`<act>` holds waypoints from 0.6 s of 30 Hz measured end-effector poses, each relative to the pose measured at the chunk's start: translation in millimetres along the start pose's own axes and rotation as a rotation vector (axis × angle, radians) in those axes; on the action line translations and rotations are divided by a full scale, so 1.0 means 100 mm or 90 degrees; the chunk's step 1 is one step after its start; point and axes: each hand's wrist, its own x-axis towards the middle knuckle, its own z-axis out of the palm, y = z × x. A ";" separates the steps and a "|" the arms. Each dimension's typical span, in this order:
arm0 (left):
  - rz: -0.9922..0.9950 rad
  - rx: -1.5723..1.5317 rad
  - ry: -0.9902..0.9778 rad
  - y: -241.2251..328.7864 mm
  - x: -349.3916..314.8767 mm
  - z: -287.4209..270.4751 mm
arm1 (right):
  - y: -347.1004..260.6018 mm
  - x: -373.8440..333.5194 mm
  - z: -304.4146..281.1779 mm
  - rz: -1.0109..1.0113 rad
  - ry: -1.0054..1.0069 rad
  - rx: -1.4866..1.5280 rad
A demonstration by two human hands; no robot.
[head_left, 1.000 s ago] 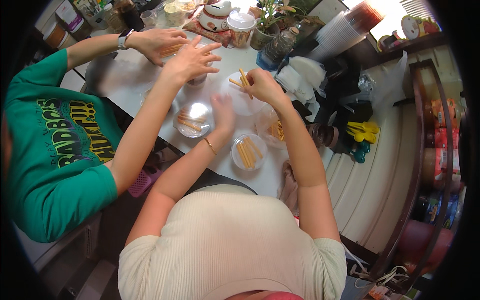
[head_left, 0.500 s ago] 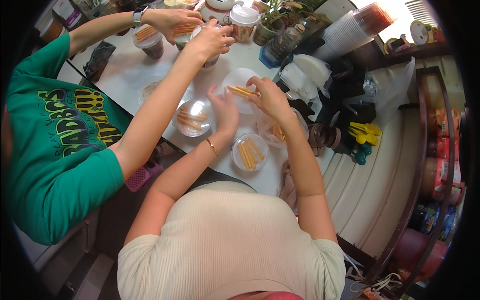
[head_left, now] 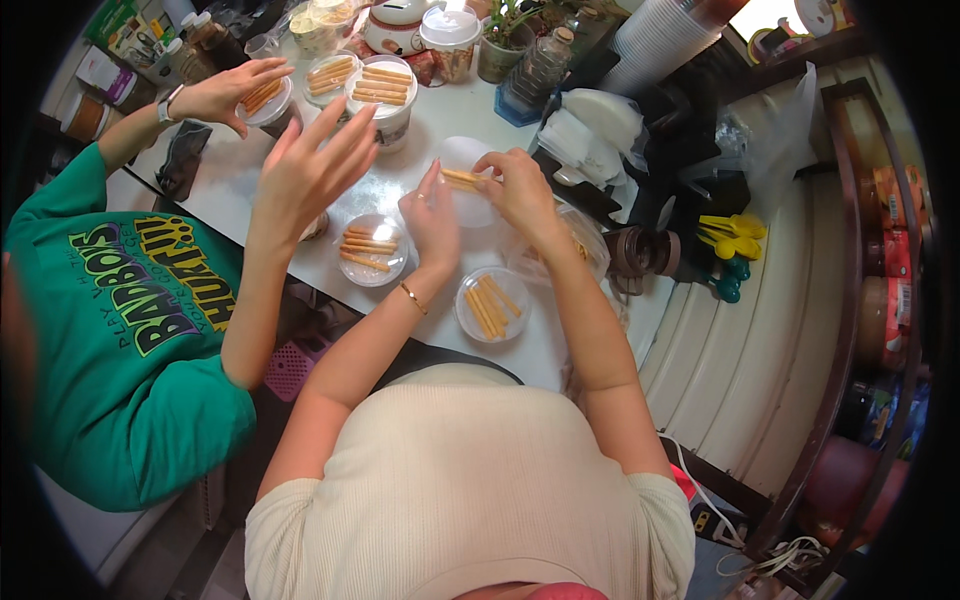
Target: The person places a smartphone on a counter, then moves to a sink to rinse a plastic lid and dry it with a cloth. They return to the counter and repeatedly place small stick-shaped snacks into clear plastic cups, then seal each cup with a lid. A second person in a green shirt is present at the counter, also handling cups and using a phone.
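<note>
My right hand [head_left: 518,192] pinches a few golden wafer sticks [head_left: 463,180] above a round white lid [head_left: 462,212]. My left hand [head_left: 432,222], slightly blurred, has its fingers stretched up at the left end of these sticks. Nearer to me stands a clear round container [head_left: 462,310] with several wafer sticks [head_left: 490,308] under its top. To its left is another clear container [head_left: 374,272] with wafer sticks laid across. Beside my right wrist lies a clear plastic bag [head_left: 590,243] with more sticks, partly hidden by my forearm.
A co-worker in a green shirt [head_left: 160,400] reaches in from the left, hands near stick-topped cups [head_left: 392,128]. At the back stand a lidded cup [head_left: 450,42], a potted plant [head_left: 507,45] and a glass bottle [head_left: 540,70]. Stacked clear cups [head_left: 660,45] and yellow spoons [head_left: 733,240] are at right.
My left hand has come up to the sticks' left end, and my right hand has shifted slightly left with them. The co-worker's hands have drawn back left from the cups, uncovering their stick-filled tops.
</note>
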 end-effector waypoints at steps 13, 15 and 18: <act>-0.030 -0.020 0.003 0.17 0.08 -0.01 | 0.07 0.08 0.00 0.015 0.033 -0.016; -0.058 -0.051 0.000 0.24 0.03 -0.06 | 0.00 0.07 -0.05 0.033 0.007 -0.014; 0.002 -0.053 -0.006 0.14 -0.09 -0.11 | -0.10 0.04 -0.14 0.038 -0.005 -0.011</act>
